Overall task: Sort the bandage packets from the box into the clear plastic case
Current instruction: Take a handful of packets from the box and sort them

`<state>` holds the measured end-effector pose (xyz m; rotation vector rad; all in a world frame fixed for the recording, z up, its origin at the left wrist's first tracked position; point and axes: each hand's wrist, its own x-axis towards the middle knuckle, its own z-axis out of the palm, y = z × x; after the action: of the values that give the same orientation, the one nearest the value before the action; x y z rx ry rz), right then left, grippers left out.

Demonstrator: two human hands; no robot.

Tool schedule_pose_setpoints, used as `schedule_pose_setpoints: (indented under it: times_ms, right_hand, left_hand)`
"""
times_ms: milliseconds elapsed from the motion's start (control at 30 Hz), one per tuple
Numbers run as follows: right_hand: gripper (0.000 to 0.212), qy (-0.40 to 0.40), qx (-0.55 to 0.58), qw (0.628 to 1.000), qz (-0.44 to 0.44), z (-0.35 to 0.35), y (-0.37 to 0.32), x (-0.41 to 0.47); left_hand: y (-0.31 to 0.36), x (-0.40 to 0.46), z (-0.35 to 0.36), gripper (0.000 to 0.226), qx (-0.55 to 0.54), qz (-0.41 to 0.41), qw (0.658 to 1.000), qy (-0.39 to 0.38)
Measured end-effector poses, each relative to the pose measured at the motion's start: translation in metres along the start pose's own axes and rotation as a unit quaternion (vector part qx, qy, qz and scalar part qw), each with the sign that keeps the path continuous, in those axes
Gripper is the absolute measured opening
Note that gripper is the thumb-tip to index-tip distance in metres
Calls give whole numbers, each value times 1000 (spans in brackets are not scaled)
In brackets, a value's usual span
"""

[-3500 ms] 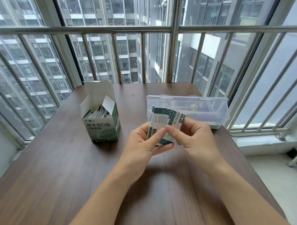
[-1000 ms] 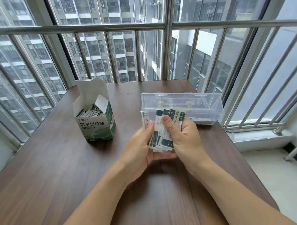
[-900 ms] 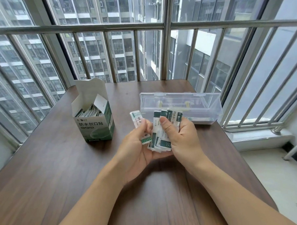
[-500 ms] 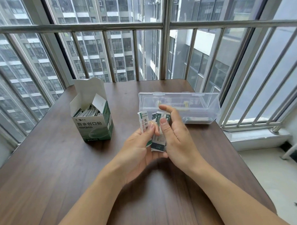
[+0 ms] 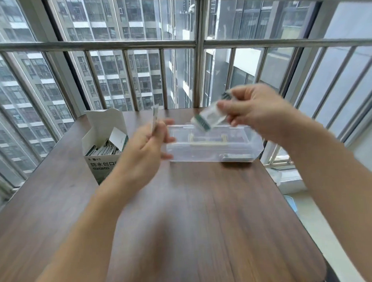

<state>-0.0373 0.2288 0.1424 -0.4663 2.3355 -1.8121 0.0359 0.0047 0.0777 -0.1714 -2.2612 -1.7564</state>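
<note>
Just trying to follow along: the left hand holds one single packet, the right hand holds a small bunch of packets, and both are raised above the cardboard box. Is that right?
Not quite. In the head view the right hand holds its bunch of packets above the clear plastic case, not the cardboard box, which stands off to the left. The left hand does hold one single packet.

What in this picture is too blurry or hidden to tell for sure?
Head view, the only one:
- Right hand holds a bundle of packets; motion blur hides their number and print.
- Left hand pinches a single packet, seen edge-on and blurred.
- The left hand covers part of the bandage box label.
- Clear plastic case: whether its lid is open is unclear; a dark item at its right end cannot be identified.
</note>
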Motion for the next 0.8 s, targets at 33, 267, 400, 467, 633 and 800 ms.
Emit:
schedule_pose_setpoints:
  times_ms: [33,267,400,467,633,800]
  right_hand:
    - [8,46,12,999,2,-12,-3,13]
    - [11,123,-75,982,121,-35,24,86]
    - [12,37,-88,979,181,-22,31,78]
    - [13,10,-88,980,181,-11,34,70]
    - [16,-32,-92,970,221,27,43,60]
    - [36,-65,-222,939,256,54,55,68]
  left_hand:
    - [0,14,-4,36,93,52,994,35]
    - [-36,71,7,36,325,10,946,-16]
    - [-49,54,6,35,250,46,967,23]
    - [-53,35,10,37,215,68,974,40]
    - [-62,-9,23,38,160,117,979,49]
    - [-71,-17,27,43,151,132,977,74]
